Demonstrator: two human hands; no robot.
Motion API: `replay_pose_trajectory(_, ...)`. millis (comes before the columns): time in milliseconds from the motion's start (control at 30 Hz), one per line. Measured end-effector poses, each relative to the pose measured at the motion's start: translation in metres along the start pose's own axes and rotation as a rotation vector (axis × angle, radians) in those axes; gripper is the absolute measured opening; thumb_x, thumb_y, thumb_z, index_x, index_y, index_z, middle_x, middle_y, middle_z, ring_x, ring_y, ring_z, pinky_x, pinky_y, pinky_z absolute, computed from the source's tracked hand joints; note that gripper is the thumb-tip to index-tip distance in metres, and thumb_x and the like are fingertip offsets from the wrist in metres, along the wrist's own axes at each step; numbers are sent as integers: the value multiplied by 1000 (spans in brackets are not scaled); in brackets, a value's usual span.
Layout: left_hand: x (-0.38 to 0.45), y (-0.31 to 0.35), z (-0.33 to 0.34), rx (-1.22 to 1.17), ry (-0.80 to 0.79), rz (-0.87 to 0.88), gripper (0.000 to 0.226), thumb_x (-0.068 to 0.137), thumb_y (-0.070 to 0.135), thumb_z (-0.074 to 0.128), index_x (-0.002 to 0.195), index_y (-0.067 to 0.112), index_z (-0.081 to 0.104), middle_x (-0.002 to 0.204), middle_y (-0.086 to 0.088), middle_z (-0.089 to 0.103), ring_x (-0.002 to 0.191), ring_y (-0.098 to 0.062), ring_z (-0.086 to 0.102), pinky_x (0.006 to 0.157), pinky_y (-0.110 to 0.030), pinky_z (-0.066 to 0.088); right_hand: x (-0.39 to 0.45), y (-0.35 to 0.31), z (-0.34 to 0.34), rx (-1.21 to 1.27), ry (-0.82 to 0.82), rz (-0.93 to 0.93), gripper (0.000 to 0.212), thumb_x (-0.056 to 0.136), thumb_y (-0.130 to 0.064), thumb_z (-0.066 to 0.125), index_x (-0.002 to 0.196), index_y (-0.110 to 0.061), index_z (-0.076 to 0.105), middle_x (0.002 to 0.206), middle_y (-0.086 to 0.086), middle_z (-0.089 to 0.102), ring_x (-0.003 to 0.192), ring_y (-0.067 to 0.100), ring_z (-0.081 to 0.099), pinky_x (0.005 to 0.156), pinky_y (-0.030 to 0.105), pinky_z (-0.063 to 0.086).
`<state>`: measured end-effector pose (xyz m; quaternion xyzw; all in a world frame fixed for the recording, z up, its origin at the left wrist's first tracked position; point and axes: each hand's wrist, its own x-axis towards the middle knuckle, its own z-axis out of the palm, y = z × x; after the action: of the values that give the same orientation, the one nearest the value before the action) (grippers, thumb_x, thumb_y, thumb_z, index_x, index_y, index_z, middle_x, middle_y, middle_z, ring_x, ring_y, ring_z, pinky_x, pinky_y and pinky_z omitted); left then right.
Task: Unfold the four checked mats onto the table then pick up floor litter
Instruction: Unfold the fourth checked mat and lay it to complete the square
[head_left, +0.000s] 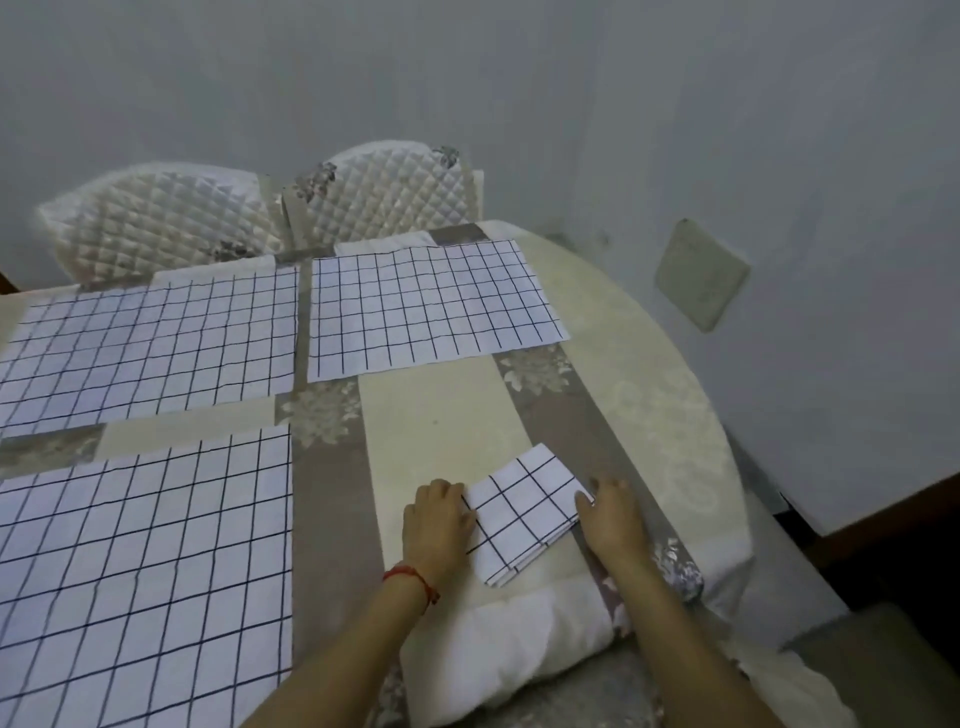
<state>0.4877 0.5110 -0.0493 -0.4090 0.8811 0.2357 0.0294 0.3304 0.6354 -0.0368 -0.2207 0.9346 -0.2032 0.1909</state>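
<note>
both hands (436, 525) (613, 519) at folded mat (524, 512) edges, fingers flat, ungripping, bare table (441, 415) beyond

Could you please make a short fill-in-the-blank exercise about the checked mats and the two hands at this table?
1. ____ white checked mats with dark grid lines already lie unfolded on the patterned beige table.
2. The last checked mat is still ____.
3. The left hand and the right hand touch this mat on ____ sides.
4. The red string bracelet is on the ____ wrist.

Missing words: Three; folded; opposite; left
</note>
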Motion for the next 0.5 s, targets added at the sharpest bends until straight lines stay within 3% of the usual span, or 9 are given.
replay_pose_trajectory(200,8,7,11,-145,18,-120,22,88,18,46,107,11,54,108,-10,57,102,-29,53,84,-35,38,10,0,12,44,16,36,35,88,-27,57,110,-1,60,113,19,62,103,36,58,81,36,48)
replay_pose_trajectory(300,3,5,7,-251,20,-128,9,86,19,50,78,16,53,81,-3,58,84,-27,56,67,-31,37,7,-1,6,94,63,-21,28,88,-26,58,106,-4,63,109,16,63,100,35,58,77,35,45)
replay_pose_trajectory(367,-3,4,2,-338,16,-130,25,85,20,54,63,22,43,66,5,49,68,-19,50,55,-26,32,5,-4,-4,146,97,-95,20,88,-24,58,91,-5,64,96,14,63,91,33,57,67,31,39)
replay_pose_trajectory(433,-10,2,-3,-388,17,-121,33,84,23,59,58,25,38,61,8,44,61,-13,43,51,-21,29,-1,-9,-18,215,135,-198,19,88,-22,58,78,-6,60,80,10,58,79,27,51,62,29,30)
replay_pose_trajectory(500,-17,1,-14,-419,7,-96,22,83,26,61,67,24,47,66,5,50,67,-16,47,53,-20,32,-9,-20,-35,245,193,-304,21,88,-20,58,78,-3,63,78,12,61,75,21,45,62,28,28)
